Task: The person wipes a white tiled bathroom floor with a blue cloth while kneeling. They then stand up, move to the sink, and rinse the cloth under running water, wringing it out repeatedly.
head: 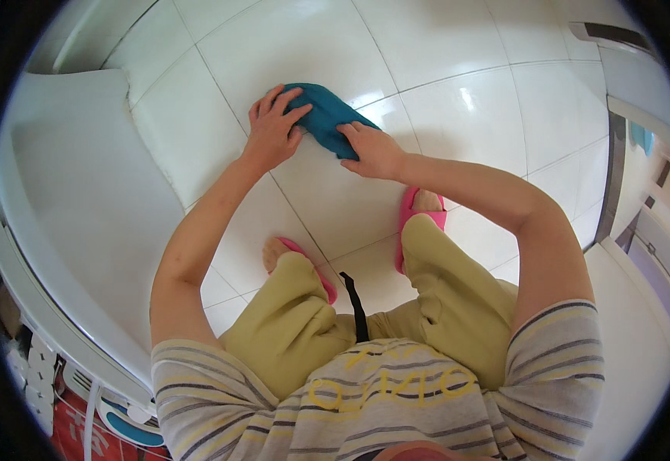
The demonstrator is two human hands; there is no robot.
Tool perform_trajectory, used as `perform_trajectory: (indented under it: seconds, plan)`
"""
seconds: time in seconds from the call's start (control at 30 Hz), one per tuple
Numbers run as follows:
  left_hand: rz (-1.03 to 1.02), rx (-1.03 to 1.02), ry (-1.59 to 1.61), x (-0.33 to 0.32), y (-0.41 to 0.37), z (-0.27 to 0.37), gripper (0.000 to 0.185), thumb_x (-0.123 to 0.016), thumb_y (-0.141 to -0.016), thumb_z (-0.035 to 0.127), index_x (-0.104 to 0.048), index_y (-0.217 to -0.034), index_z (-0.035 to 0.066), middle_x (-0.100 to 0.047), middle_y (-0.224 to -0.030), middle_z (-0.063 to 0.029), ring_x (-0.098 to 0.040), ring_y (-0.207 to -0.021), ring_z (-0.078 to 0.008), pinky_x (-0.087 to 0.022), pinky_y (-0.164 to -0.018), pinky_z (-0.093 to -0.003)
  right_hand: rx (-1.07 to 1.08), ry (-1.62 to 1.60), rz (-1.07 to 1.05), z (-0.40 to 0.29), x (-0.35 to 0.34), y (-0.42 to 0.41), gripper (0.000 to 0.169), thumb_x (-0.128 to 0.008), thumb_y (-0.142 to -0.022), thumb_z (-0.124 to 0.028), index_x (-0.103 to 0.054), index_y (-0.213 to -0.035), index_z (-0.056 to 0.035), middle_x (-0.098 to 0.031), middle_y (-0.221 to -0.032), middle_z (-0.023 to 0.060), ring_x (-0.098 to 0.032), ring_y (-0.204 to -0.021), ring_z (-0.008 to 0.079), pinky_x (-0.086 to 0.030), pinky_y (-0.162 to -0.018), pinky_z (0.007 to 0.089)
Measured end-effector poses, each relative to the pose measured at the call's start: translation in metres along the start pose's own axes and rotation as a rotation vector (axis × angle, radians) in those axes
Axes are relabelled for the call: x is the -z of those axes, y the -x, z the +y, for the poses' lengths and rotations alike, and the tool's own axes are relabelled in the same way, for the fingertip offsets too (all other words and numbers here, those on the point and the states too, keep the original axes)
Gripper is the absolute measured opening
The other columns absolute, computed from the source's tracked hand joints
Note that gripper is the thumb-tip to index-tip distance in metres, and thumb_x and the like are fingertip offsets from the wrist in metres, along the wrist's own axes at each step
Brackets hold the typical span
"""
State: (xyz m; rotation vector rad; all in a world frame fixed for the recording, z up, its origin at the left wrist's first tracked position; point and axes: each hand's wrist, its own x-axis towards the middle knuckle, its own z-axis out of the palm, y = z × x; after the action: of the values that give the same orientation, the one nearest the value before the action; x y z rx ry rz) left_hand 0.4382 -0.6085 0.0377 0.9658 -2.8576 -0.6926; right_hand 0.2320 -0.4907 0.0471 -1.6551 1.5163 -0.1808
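A folded teal cloth (330, 120) lies on the white tiled floor (450, 34) in front of me. My left hand (273, 131) holds its far left end, with the fingers spread over the top and the thumb by the near edge. On the cloth's right end, my right hand (376, 151) has its fingers bent over the fabric and its thumb at the near side. The palms hide parts of the cloth. Both arms reach forward past my bent knees.
A large white smooth-sided fixture (81, 155) runs along my left. My pink slippers (405, 230) stand on the tiles behind the cloth. A white panel (629, 322) rises at right, near a dark-edged door frame (610, 173). Red material bearing writing (87, 426) lies at lower left.
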Motion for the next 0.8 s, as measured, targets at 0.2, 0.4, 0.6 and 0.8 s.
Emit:
perform_trajectory:
  seconds: [0.2, 0.4, 0.6, 0.8]
  plan:
    - [0.146, 0.159, 0.066, -0.017, -0.013, 0.030, 0.045, -0.068, -0.078, 0.041, -0.059, -0.117, 0.019, -0.034, -0.140, -0.0104, -0.029, -0.129, -0.0338, -0.024, -0.100, -0.0523, -0.335, -0.151, 0.396, 0.062, 0.050, 0.029, 0.024, -0.054, -0.082, -0.023, -0.060, -0.103, -0.0108, -0.066, -0.091, 0.0111, -0.063, -0.085, 0.0302, -0.050, -0.074, 0.0391]
    - [0.083, -0.012, 0.042, -0.036, -0.033, 0.039, 0.041, -0.074, -0.070, 0.025, -0.058, -0.107, 0.015, -0.045, -0.127, -0.0071, -0.039, -0.119, -0.0314, -0.033, -0.093, -0.0502, -0.665, 0.080, 0.373, 0.140, 0.068, 0.090, 0.022, -0.052, -0.084, -0.021, -0.060, -0.100, -0.0081, -0.066, -0.093, 0.0102, -0.063, -0.087, 0.0278, -0.049, -0.076, 0.0382]
    - [0.175, -0.226, 0.282, -0.034, -0.058, 0.044, 0.030, -0.064, -0.066, 0.002, -0.059, -0.095, 0.010, -0.052, -0.114, -0.0068, -0.049, -0.107, -0.0280, -0.042, -0.088, -0.0398, -0.658, 0.129, 0.465, 0.148, 0.072, 0.114, 0.019, -0.053, -0.085, -0.020, -0.061, -0.099, -0.0088, -0.066, -0.092, 0.0090, -0.063, -0.085, 0.0264, -0.050, -0.075, 0.0381]
    - [0.115, -0.661, 0.248, -0.082, -0.090, 0.179, 0.015, -0.057, -0.074, 0.012, -0.063, -0.088, 0.012, -0.049, -0.126, -0.0070, -0.043, -0.120, -0.0288, -0.040, -0.093, -0.0449, -0.757, 0.121, 0.525, 0.157, 0.087, 0.126, 0.017, -0.054, -0.085, -0.019, -0.062, -0.097, -0.0102, -0.064, -0.095, 0.0082, -0.063, -0.082, 0.0254, -0.050, -0.073, 0.0359]
